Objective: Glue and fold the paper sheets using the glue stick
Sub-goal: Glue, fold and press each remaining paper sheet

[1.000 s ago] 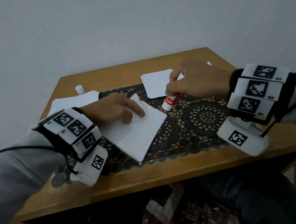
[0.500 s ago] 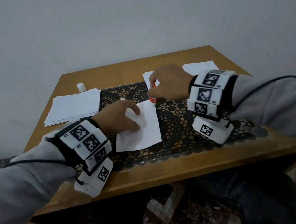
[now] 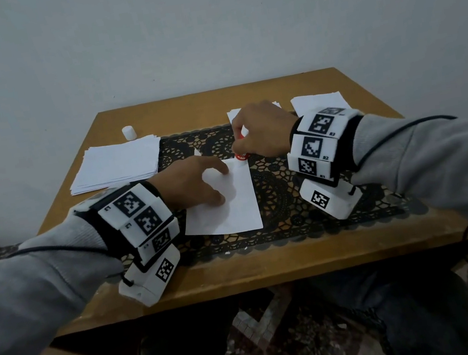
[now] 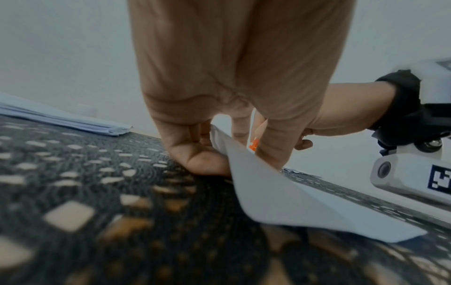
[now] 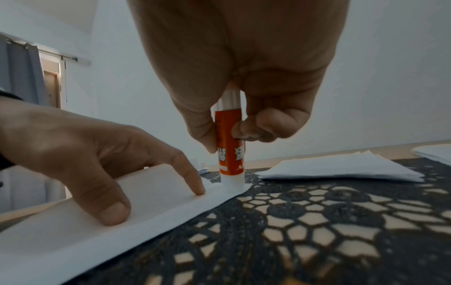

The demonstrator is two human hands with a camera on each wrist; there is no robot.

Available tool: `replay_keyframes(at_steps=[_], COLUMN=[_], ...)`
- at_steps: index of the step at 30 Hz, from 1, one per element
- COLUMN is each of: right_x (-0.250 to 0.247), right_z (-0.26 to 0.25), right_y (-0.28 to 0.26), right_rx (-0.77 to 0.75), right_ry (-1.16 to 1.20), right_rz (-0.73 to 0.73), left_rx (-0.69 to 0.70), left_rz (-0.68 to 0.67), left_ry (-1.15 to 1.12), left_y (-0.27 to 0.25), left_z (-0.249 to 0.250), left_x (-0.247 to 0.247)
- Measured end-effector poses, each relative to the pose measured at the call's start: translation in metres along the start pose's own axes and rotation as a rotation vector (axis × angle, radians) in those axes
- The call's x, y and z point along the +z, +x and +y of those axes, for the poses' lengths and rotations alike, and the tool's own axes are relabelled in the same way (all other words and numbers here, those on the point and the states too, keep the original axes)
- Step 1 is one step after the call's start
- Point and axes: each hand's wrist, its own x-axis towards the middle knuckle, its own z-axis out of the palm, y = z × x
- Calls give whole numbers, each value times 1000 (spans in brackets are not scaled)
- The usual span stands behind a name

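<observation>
Home room: lace-covered table (image 3: 259, 93), curtained door (image 5: 52, 84)

my left hand (image 3: 194, 183) lies flat at 9 o'clock, fingers (image 5: 195, 185) spread and pressing down; my right hand (image 3: 262, 133), at 1 o'clock, is curled, thumb and fingers pinched together.

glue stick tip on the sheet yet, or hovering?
Touching. The right wrist view shows the glue stick standing upright with its white tip pressed on the sheet's far corner, no gap.

White paper sheet (image 3: 231, 205); orange-and-white glue stick (image 5: 229, 146); black lace mat (image 3: 285, 200); brown wooden table (image 3: 241, 271); grey sleeves (image 3: 438, 157).
</observation>
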Motion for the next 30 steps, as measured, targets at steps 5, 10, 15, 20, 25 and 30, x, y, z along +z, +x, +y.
replay_keyframes(at_steps=[5,10,15,20,25,30], right_x=[2,-1,-2,-1,-1,-1], right_z=[-3,-7,-12,-19,-24,-25], right_y=[-2,-14,-31,-47,-62,-67], right_rx=[-15,-57,-109,-154,-205,-218], right_ry=[14,39,30,42,30,59], right_rz=[-20,-68,-111,-173,-202,-224], left_rx=[-7,-8,3,41,190,270], left_rz=[-1,3,8,95,308,277], left_ry=[13,16,18,-34,-277,-294], left_y=[1,1,3,9,17,19], left_z=[0,0,-2,-7,-4,1], left_x=[0,0,0,-3,-23,-47])
